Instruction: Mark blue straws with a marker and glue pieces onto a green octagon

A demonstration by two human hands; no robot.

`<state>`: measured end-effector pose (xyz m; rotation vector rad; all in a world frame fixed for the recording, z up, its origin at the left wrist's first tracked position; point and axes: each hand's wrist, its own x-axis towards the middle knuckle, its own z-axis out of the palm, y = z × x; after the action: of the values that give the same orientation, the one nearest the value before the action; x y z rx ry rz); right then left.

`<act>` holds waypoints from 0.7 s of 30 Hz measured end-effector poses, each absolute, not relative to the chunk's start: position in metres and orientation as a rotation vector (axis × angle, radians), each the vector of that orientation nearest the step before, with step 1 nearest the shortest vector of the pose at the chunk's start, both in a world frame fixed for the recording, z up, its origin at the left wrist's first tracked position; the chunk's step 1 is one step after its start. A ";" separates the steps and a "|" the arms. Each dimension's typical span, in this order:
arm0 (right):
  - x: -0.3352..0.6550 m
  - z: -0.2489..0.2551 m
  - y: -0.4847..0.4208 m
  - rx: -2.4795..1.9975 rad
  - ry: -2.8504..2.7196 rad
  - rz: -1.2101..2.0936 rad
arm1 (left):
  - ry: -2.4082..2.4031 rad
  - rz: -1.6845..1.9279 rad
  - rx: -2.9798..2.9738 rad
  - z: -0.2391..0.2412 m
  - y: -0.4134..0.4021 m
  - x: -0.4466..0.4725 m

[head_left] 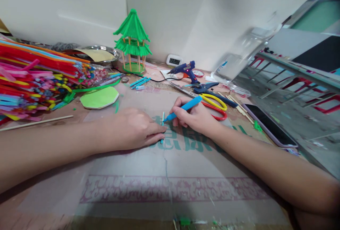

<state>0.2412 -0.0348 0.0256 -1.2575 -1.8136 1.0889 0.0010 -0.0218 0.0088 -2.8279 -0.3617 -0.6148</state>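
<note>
A short thin stick (163, 115), partly coloured blue, lies on the printed plastic sheet (127, 173) on the table. The fingers of my left hand (132, 127) are together and pin this stick down near its middle and lower end. Between thumb and fingers, my right hand (192, 116) grips a blue marker pen (189, 105), its tip touching or very close to the stick. Several blue sticks (140, 81) lie farther back, beside a small blue cap (140, 87).
A green pipe-cleaner pagoda (132, 42) stands at the back. Bundled pipe cleaners (34, 81) and a green octagon (99, 98) are left. A glue gun (186, 70), timer (174, 60), yellow-and-red-handled scissors (215, 102), phone (269, 125) and water jug (236, 58) are right.
</note>
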 end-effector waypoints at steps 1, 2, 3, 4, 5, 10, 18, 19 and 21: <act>0.241 0.026 -0.035 -1.251 -1.820 1.097 | -0.361 -0.613 -2.829 0.009 -0.022 0.001; 0.242 0.025 -0.036 -1.244 -1.820 1.096 | -0.360 -0.614 -2.829 0.009 -0.022 0.001; 0.242 0.025 -0.036 -1.237 -1.815 1.088 | -0.358 -0.618 -2.829 0.009 -0.022 0.001; 0.241 0.025 -0.035 -1.235 -1.806 1.073 | -0.357 -0.621 -2.830 0.009 -0.022 0.001; 0.241 0.024 -0.035 -1.238 -1.796 1.053 | -0.356 -0.627 -2.830 0.009 -0.022 0.002; 0.239 0.023 -0.033 -1.308 -1.752 0.972 | -0.362 -0.613 -2.842 0.008 -0.022 0.003; 0.241 0.025 -0.036 -1.258 -1.803 1.055 | -0.387 -0.564 -2.854 0.009 -0.022 0.001; 0.241 0.025 -0.036 -1.245 -1.815 1.068 | -0.384 -0.573 -2.848 0.009 -0.022 0.001; 0.241 0.025 -0.036 -1.252 -1.806 1.057 | -0.378 -0.578 -2.849 0.009 -0.023 0.001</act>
<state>0.2408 -0.0355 0.0253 -1.2517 -1.8057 1.0567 0.0009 -0.0227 0.0090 -2.8487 -0.3775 -0.5776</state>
